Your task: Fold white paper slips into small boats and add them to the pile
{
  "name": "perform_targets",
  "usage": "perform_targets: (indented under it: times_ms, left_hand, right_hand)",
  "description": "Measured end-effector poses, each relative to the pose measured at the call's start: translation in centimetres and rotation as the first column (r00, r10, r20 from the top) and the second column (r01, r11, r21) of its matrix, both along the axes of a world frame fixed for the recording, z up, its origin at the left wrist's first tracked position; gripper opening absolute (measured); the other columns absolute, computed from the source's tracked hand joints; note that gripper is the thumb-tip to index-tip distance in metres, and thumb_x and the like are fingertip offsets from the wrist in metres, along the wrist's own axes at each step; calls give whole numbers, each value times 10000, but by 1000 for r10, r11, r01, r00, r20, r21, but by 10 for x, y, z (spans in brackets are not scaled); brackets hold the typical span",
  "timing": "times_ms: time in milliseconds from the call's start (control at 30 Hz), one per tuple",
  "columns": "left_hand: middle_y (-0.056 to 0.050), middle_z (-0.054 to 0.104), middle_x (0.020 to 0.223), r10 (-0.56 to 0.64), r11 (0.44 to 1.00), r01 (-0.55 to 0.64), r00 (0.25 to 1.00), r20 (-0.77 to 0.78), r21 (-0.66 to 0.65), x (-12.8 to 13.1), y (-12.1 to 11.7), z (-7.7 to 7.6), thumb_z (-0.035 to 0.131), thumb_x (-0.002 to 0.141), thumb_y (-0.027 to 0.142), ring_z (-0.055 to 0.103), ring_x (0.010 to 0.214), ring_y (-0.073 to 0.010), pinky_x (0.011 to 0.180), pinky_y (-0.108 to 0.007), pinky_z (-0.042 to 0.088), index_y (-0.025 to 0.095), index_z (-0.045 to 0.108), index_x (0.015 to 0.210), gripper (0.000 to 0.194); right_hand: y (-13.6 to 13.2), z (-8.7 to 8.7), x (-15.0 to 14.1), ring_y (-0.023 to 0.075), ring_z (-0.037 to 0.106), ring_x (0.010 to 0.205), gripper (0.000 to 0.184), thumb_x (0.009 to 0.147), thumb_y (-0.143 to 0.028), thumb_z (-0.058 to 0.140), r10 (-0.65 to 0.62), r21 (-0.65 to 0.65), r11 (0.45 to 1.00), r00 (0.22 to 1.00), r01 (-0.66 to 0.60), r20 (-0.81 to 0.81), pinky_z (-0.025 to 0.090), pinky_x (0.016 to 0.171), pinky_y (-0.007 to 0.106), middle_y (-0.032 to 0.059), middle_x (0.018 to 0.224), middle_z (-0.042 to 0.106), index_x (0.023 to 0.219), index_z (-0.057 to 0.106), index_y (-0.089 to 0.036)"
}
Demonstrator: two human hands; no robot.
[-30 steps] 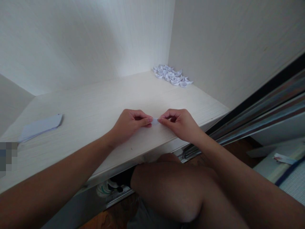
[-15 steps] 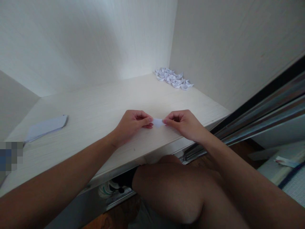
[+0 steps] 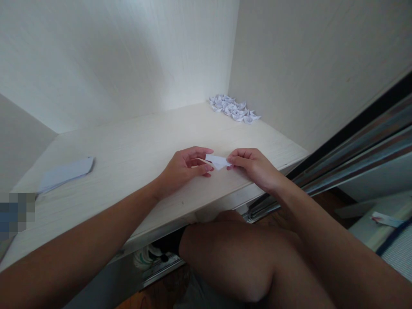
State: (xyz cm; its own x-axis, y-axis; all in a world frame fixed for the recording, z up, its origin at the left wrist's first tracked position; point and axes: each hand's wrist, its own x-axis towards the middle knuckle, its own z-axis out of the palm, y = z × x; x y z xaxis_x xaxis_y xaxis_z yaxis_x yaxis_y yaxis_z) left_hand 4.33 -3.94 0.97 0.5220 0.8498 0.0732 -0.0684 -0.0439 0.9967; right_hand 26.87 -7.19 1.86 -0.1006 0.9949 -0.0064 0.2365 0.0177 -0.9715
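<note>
A small folded piece of white paper is between my two hands, just above the shelf surface near its front edge. One pointed flap of it stands away from the rest on the left side. My right hand pinches the paper's right end between thumb and fingers. At the left end, my left hand has its thumb and a finger on the loose flap, while the index finger is raised apart above it. The fingertips partly hide both ends.
Several small folded paper boats lie clustered in the back right corner of the white shelf. A stack of white paper sheets rests at the left. Walls enclose the back and sides, and a dark-edged sliding door frame stands at right.
The folded paper has been tilted and its left flap has come apart from the rest. My left fingers have spread from a tight pinch. My right hand has shifted slightly right.
</note>
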Motion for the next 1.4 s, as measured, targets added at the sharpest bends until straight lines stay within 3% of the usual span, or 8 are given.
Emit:
perform_targets:
  times_ms: [133,267,433,733,933,1067,1200,1400]
  left_hand:
    - [-44,775,862,-3,999,3,1000,11,-34,2,-5,-1,874,735,291,742,783,-174,796,-358,637,158,740,1054,370]
    - [-31,764,863,-18,991,42,984,177,-131,6,-11,-1,878,738,240,720,799,-156,766,-316,629,182,763,1005,296]
    - [-74,759,985,-28,975,85,962,271,-203,8,-15,3,827,806,227,708,890,-167,773,-298,624,162,784,993,203]
    - [-70,775,918,41,940,67,951,306,-335,10,-15,4,827,813,202,716,833,-147,794,-276,604,127,778,936,153]
    - [-69,782,897,69,922,56,950,305,-383,12,-17,7,831,805,190,725,838,-146,845,-281,593,109,771,897,136]
    - [-58,780,890,142,913,-18,950,278,-407,13,-17,8,850,784,194,721,833,-136,831,-267,590,116,771,887,152]
    - [-55,780,873,184,924,-74,946,268,-375,12,-18,6,870,766,223,724,821,-144,829,-292,594,127,774,896,188]
    - [-58,785,889,257,944,-189,935,243,-271,12,-20,4,895,728,254,718,798,-142,785,-287,592,125,789,905,244]
  right_hand:
    - [-7,3,-4,161,567,670,168,771,-326,685,47,-72,995,980,-62,-194,407,700,308,29,663,663,690,677,-179]
    - [-18,5,-12,157,593,666,163,804,-290,677,77,-137,981,927,-136,-367,434,705,305,25,656,644,697,656,-170]
    - [-22,7,-19,137,613,667,172,828,-306,696,65,-191,968,898,-162,-436,437,667,276,22,695,660,740,656,-163]
    - [-21,3,-18,120,602,654,326,794,-391,814,99,-106,984,939,-141,-328,453,639,266,0,731,702,1029,718,-186]
    - [-20,0,-18,134,656,746,303,771,-400,835,79,-45,994,957,-96,-279,500,641,264,27,878,749,974,743,-196]
    - [-18,-2,-23,145,665,755,250,789,-381,808,49,80,996,983,-36,-175,533,662,286,36,934,778,968,782,-208]
    - [-21,-3,-32,185,718,846,202,813,-352,785,-19,220,975,997,34,-69,563,738,315,54,981,803,955,809,-210]
    - [-22,-7,-48,160,700,679,158,869,-306,714,-147,299,944,989,138,10,520,622,287,37,799,793,932,809,-196]
